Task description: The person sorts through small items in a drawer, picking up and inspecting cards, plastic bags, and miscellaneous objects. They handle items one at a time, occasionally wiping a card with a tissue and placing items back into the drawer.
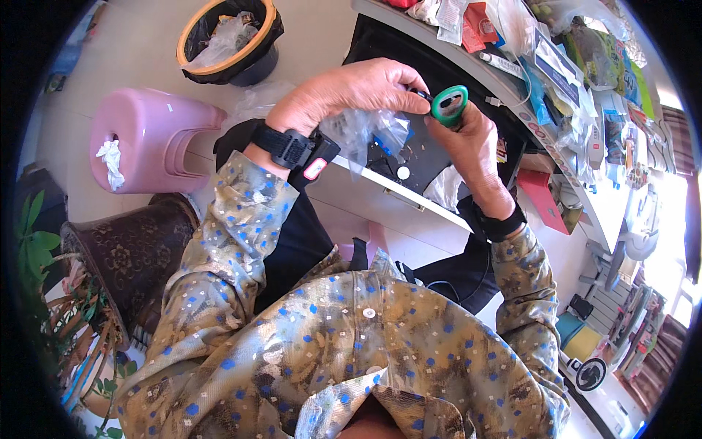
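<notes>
My right hand (469,142) grips a small green-rimmed oval object (437,104) between thumb and fingers; I cannot tell exactly what it is. At its left edge, the fingertips of my left hand (367,88) pinch a small dark piece (421,94), mostly hidden by the fingers. Both hands are above a pulled-out drawer (422,159) with a dark bottom. Inside lie a white round disc (403,173), crumpled white tissue (443,186) and small scattered bits. Clear plastic bags (351,134) and a blue packet (390,144) lie at its left side.
A lined waste bin (269,16) stands on the floor at the upper left, near a pink plastic stool (137,137). On the right, a white desk (614,214) carries packets, a tube (500,65) and a white cable (526,90). A dark patterned pot (131,252) and plants stand left.
</notes>
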The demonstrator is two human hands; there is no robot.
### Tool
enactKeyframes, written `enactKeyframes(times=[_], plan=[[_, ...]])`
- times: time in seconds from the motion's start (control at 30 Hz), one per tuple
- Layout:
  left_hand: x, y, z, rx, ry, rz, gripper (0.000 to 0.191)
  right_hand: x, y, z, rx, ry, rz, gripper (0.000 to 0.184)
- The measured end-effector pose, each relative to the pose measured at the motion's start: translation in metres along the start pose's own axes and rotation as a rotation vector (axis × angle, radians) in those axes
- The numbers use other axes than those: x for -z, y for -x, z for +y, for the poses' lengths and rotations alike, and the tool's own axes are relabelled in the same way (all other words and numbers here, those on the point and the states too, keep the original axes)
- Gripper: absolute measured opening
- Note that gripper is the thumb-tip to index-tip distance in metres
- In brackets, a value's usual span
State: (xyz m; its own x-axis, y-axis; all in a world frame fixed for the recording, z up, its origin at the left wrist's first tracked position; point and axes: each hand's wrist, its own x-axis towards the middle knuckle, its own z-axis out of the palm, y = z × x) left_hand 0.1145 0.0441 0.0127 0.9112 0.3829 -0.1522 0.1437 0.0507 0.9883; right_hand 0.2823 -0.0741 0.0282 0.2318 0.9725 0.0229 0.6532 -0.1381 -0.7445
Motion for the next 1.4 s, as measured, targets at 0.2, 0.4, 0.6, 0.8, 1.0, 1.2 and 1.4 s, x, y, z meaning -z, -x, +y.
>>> enactKeyframes(times=[0.2,0.4,0.6,0.8,1.0,1.2,1.4], plan=[[0.004,0.006,-0.002,-0.089,-0.029,0.039,0.033,0.005,0.003,0.002,0.026,-0.053,0.026,0.029],[0.006,0.008,0.002,-0.106,0.017,0.035,0.028,0.04,0.013,0.018,-0.516,-0.415,-0.122,0.032],[-0.002,0.001,0.003,-0.077,0.022,-0.056,0.028,0.024,0.007,0.004,-0.315,-0.564,-0.261,0.036],[-0.005,-0.003,-0.009,-0.087,-0.047,0.12,0.027,0.014,-0.003,0.014,-0.19,-0.281,-0.222,0.028],[0.023,0.003,-0.003,-0.089,0.239,0.377,0.024,0.05,0.018,0.137,-0.54,0.119,-0.344,0.019],[0.033,0.005,0.0,-0.086,0.372,0.549,0.012,0.062,0.041,0.256,-0.801,0.495,-0.495,0.024],[0.036,0.007,0.005,-0.078,0.325,0.598,0.013,0.055,0.03,0.274,-0.651,0.742,-0.605,0.027]])
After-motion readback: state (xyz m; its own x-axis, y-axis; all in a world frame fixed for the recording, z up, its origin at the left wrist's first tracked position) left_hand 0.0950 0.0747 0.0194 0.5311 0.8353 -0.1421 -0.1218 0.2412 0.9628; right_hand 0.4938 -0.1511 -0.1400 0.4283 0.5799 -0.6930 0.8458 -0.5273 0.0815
